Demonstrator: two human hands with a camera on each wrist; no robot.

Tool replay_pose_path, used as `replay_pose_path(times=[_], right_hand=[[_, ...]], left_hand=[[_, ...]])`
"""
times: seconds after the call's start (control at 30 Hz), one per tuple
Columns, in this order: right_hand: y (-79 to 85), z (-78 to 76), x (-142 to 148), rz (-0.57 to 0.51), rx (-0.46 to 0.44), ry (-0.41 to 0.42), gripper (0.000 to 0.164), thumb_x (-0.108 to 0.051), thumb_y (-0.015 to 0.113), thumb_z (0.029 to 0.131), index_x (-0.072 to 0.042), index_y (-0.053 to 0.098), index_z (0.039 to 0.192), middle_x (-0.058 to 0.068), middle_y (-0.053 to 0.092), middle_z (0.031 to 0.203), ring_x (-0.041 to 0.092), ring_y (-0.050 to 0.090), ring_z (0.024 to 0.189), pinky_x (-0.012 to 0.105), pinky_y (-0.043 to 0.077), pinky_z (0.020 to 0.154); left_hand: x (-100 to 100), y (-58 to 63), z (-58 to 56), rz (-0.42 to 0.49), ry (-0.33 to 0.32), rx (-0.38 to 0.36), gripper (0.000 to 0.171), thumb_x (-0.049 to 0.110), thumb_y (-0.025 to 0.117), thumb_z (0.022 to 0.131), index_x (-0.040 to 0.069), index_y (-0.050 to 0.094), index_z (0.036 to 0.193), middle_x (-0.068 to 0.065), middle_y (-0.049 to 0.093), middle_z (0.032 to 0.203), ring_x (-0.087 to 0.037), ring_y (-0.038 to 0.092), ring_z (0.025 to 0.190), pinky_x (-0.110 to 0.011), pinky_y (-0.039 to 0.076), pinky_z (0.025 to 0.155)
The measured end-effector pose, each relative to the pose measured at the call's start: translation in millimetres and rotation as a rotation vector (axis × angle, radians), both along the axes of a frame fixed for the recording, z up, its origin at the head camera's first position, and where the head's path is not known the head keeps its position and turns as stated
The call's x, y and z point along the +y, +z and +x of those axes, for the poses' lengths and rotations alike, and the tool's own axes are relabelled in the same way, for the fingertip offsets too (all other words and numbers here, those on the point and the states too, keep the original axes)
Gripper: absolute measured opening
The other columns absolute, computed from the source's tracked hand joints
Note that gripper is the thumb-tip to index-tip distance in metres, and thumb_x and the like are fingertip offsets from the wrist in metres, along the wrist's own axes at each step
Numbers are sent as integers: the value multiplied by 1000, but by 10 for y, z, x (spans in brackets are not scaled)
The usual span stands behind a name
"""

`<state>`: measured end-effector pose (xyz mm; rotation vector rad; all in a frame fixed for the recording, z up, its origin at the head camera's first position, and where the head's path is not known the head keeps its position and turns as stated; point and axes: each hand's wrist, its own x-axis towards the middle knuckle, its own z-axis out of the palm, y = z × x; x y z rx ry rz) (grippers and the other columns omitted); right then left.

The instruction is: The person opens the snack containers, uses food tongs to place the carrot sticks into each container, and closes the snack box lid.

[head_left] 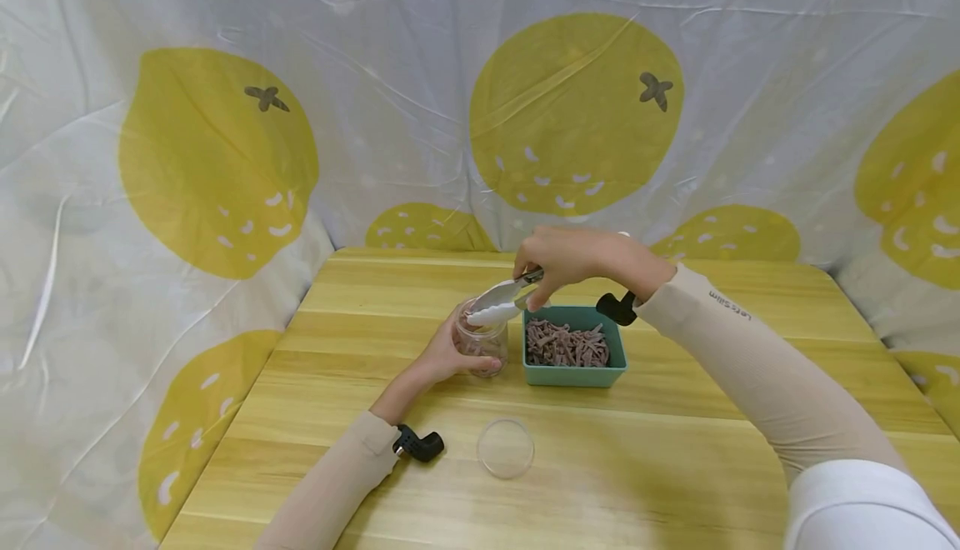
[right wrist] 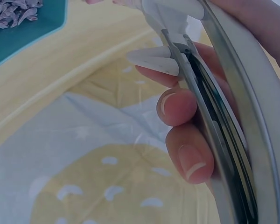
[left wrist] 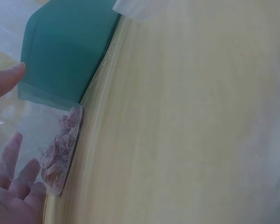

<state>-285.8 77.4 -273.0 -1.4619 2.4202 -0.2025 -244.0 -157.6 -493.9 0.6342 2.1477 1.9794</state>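
Note:
My left hand (head_left: pixel 438 358) grips a clear jar (head_left: pixel 487 354) standing on the wooden table, its thumb along the near side. In the left wrist view, a few pinkish-brown dried strips (left wrist: pixel 60 151) lie at the bottom of the jar. My right hand (head_left: pixel 573 257) holds metal tongs with white tips (head_left: pixel 495 310), fingers curled around the handles in the right wrist view. The tong tips slant down to the left, right at the jar's mouth. Just right of the jar, a teal box (head_left: pixel 573 377) holds a heap of similar brownish strips (head_left: pixel 566 344).
A round clear lid (head_left: pixel 506 450) lies flat on the table (head_left: pixel 660 467), nearer to me than the jar. Behind the table's far edge hangs a pale curtain (head_left: pixel 397 117) with large yellow lemons. Both wrists wear black camera mounts (head_left: pixel 420 443).

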Motion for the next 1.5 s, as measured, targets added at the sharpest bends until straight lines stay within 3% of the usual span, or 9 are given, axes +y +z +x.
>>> replay_pose_path(times=[0.47,0.67,0.9,1.1,1.27,1.5], right_hand=[[-40,-60,183,-93,-4,-32,54,-31,85,81,2,70,121,11,72,111,22,68,97,39,55,83],[-49,-64,407,-141,1,-48,60,-35,83,83,2,67,126,13,70,119,24,67,102,43,54,85],[-111,-13,739,-157,-16,-96,65,-41,81,83,0,64,131,13,67,124,24,67,107,43,54,86],[-293,23,1003,-157,-22,-142,65,-43,80,83,-2,65,131,12,68,123,18,67,89,44,49,82],[-499,54,1145,-157,-52,-154,66,-43,81,83,1,65,130,14,68,123,19,68,97,37,52,77],[-732,87,1189,-162,-63,-176,67,-37,84,80,4,64,128,17,68,121,19,69,88,34,51,73]], left_hand=[[11,16,6,17,-23,3,96,-8,84,74,11,32,151,-14,48,144,-33,42,136,-47,32,113],[11,4,-7,6,-29,22,94,-9,83,75,10,31,151,-20,49,144,-35,38,140,-50,30,114],[15,-4,-16,43,-49,39,83,-16,78,75,2,35,144,-26,47,144,-39,37,140,-53,30,113],[13,13,-2,37,-37,18,83,-16,79,75,3,37,143,-21,49,144,-33,38,141,-51,30,113],[5,6,6,36,-40,2,84,-16,79,74,1,35,144,-19,49,145,-30,39,141,-49,35,110],[4,4,7,38,-44,9,85,-14,80,75,2,35,145,-19,50,144,-30,39,141,-49,34,111]])
